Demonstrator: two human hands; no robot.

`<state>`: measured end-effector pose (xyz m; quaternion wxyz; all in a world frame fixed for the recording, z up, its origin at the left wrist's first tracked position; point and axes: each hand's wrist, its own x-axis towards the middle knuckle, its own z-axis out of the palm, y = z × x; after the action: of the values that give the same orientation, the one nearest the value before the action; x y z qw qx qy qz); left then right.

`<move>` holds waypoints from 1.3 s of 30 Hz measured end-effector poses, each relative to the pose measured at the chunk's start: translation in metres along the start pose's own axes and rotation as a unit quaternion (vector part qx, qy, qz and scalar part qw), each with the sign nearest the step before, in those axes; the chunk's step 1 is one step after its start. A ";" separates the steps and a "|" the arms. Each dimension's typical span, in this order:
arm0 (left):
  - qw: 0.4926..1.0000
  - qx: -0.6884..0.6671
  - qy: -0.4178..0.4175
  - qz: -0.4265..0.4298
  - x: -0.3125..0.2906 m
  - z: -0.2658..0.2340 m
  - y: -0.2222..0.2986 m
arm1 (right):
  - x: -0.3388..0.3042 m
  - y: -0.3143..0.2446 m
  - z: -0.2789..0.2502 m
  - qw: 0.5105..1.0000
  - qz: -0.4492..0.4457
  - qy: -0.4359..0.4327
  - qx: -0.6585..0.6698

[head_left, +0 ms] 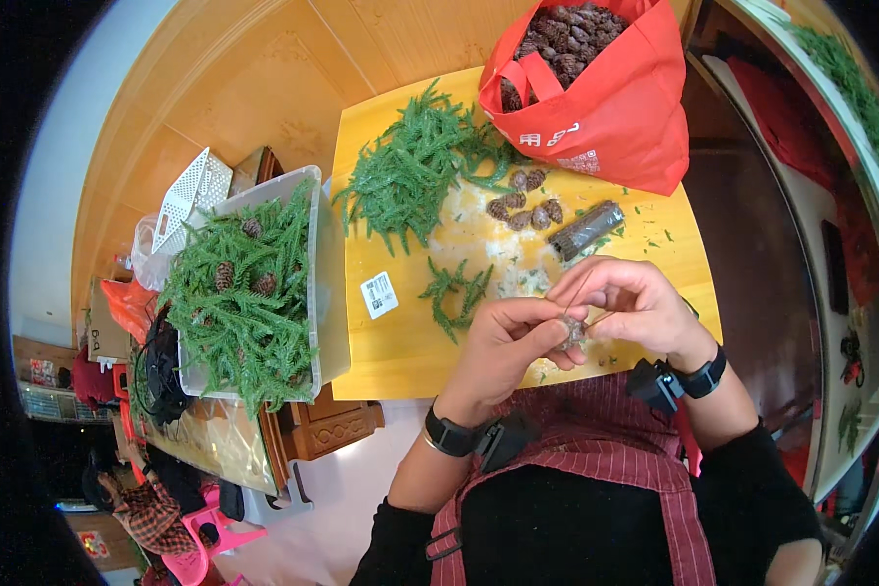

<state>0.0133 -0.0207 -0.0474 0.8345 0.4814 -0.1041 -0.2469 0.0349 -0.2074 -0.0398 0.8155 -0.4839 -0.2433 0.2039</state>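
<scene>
Over the near edge of the yellow table (391, 366), my left hand (508, 342) grips a small pinecone (570, 333) between thumb and fingers. My right hand (645, 308) pinches a thin brown wire (580, 291) at the cone; its far end is hidden by the fingers. Just beyond my hands lies a bundle of dark thin wires (586, 230) in clear wrap. Several loose pinecones (520, 217) are left of that bundle. A small green artificial pine sprig (451, 295) rests left of my left hand, and a larger pile of sprigs (405, 161) sits farther back.
A red bag (615, 127) full of pinecones stands at the table's back right. Left of the table, a clear plastic bin (330, 293) brims with green sprigs and some cones. A white label card (379, 295) lies on the table. White perforated baskets (190, 195) are behind the bin.
</scene>
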 end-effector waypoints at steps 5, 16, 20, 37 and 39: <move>1.000 0.024 0.004 0.007 0.000 0.002 0.002 | 0.003 -0.002 0.001 0.999 -0.008 -0.010 -0.034; 0.998 0.043 0.029 0.029 -0.001 0.009 0.007 | -0.002 0.006 0.009 0.993 -0.086 0.044 -0.066; 0.996 0.049 0.032 0.060 -0.001 0.012 0.006 | -0.004 0.005 0.017 0.981 -0.134 0.081 -0.115; 0.987 0.070 0.028 0.145 0.002 0.005 0.000 | -0.067 0.004 -0.041 0.714 0.084 0.176 -0.673; 0.987 0.059 0.024 0.147 0.003 0.007 0.001 | -0.087 0.009 -0.046 0.629 0.196 0.168 -0.733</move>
<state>0.0131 -0.0265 -0.0431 0.8342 0.5151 -0.1679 -0.1030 -0.0082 -0.2845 -0.0843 0.1589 -0.9843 -0.0710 0.0280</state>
